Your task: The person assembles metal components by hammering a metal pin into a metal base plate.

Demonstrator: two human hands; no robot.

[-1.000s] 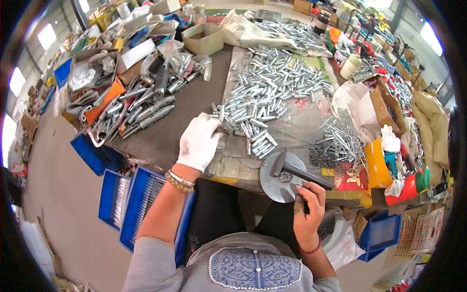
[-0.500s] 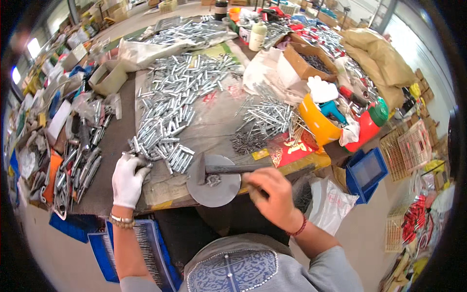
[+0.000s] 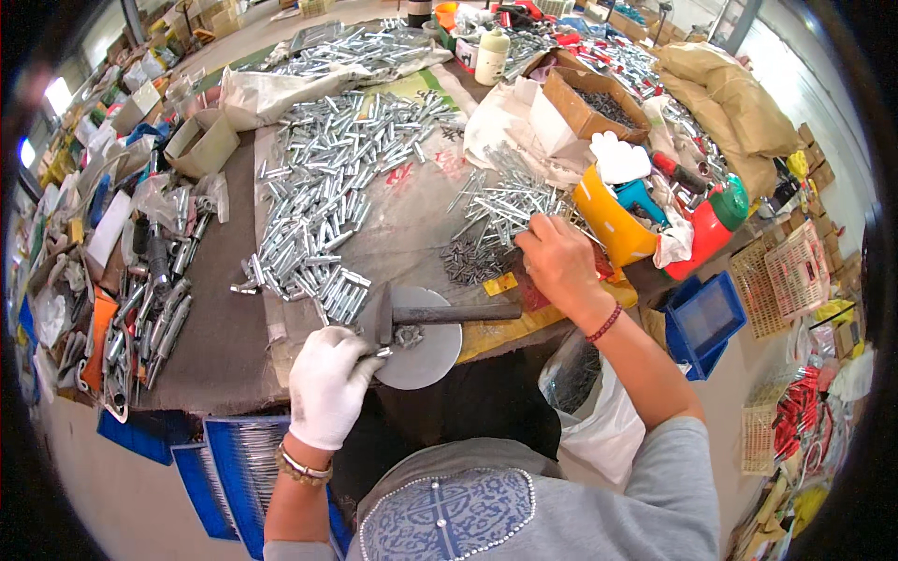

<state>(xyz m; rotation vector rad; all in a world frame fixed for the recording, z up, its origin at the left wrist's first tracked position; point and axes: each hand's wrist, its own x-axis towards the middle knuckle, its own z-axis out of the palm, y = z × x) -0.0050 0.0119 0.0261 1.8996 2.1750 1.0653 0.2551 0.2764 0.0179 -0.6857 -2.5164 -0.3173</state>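
Landmark: round grey metal disc (image 3: 426, 351) at near edge of surface (image 3: 224, 346). Left hand (image 3: 327, 383), white glove, at disc's near-left rim; grip closed on small metal part (image 3: 379, 353) held against disc, kind of part too small to tell. Hammer (image 3: 440, 315) lying flat across disc, dark head over disc's left side, handle running out to the right beyond disc rim; no hand on it. Right hand (image 3: 559, 260), bare, red bead bracelet at wrist, up and right of disc, well apart from it; fingers curled down into loose heap of thin silver pins (image 3: 505, 201), grip partly closed, contents not visible, cannot tell if anything held. Small pile of dark short pieces (image 3: 472, 262) betw. disc and right hand. Large spread of zinc-plated anchor bolts (image 3: 323, 201) up and left of disc, nearest ones just beyond disc's far-left rim. Yellow bin (image 3: 608, 220) right of right hand, farther from disc. Blue tray (image 3: 238, 463) w/ metal rods below surface edge, left of and below disc. Blue crate (image 3: 706, 313) far right of disc, below surface level.
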